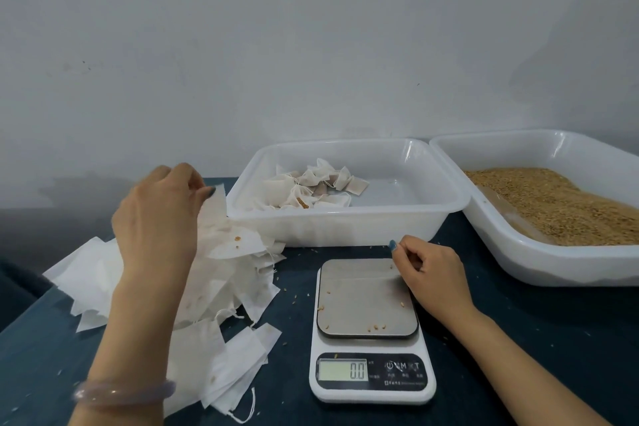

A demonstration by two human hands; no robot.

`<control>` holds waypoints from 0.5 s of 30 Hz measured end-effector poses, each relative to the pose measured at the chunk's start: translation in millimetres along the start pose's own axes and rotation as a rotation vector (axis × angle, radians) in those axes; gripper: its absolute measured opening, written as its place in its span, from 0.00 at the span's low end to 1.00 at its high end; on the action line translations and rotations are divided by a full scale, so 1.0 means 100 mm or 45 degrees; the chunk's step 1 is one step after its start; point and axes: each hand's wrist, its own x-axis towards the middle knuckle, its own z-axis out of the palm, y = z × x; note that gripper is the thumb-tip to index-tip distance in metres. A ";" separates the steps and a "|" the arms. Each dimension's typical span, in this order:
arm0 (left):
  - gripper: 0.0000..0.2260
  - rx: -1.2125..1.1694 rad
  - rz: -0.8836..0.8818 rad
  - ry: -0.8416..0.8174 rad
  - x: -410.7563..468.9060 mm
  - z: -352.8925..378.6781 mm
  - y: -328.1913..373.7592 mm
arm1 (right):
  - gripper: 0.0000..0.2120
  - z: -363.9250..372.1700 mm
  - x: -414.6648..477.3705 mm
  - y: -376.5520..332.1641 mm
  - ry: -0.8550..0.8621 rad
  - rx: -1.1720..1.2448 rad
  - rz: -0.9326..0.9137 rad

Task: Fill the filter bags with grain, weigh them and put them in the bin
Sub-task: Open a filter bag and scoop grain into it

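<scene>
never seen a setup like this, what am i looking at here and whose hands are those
There is no machine: it is one picture from a camera worn on a person's head, looking down at their own two hands. The left hand pinches an empty filter bag above a pile of empty bags on the dark table. The right hand is curled over the corner of a kitchen scale, with nothing visible in it; the scale reads 0.0. Behind it a white bin holds some filled bags, and to the right a tray holds loose grain.
</scene>
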 end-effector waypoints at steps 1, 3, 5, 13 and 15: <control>0.09 -0.003 0.002 0.053 0.02 0.00 0.01 | 0.22 0.00 0.00 0.00 0.003 -0.004 -0.005; 0.10 -0.023 0.008 0.161 0.05 -0.01 0.03 | 0.23 -0.01 0.00 -0.01 0.005 -0.004 -0.011; 0.10 -0.059 -0.007 0.227 0.07 -0.01 0.05 | 0.23 -0.01 0.00 -0.01 0.005 0.010 -0.005; 0.03 -0.769 -0.404 -0.054 0.09 0.23 0.27 | 0.20 -0.02 0.01 -0.03 0.032 0.080 0.023; 0.05 -0.894 -0.393 -0.259 -0.05 0.35 0.47 | 0.18 -0.03 0.02 -0.04 0.038 0.149 0.027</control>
